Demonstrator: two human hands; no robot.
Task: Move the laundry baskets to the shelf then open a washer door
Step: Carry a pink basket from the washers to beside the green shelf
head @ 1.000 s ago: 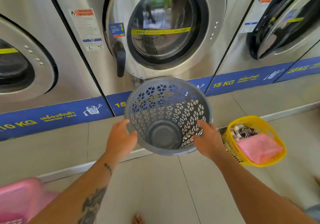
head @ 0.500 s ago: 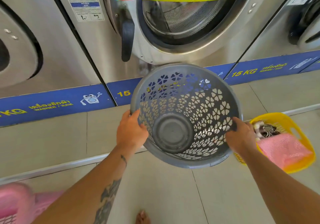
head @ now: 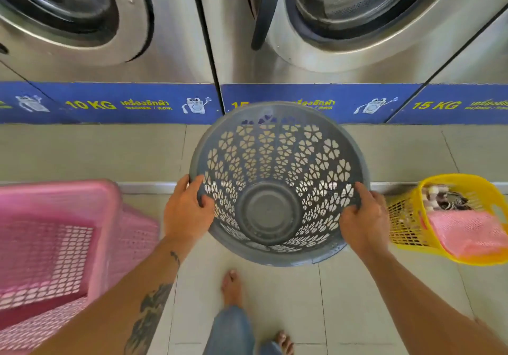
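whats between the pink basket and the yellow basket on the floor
In the head view, the grey basket sits between the pink basket and yellow basket, held by the left hand and right hand.

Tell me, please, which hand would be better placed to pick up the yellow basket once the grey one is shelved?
The right hand, probably. It grips the grey basket on the side nearest the yellow basket, which sits on the floor just beyond it. The left hand holds the opposite rim, nearer the pink basket.
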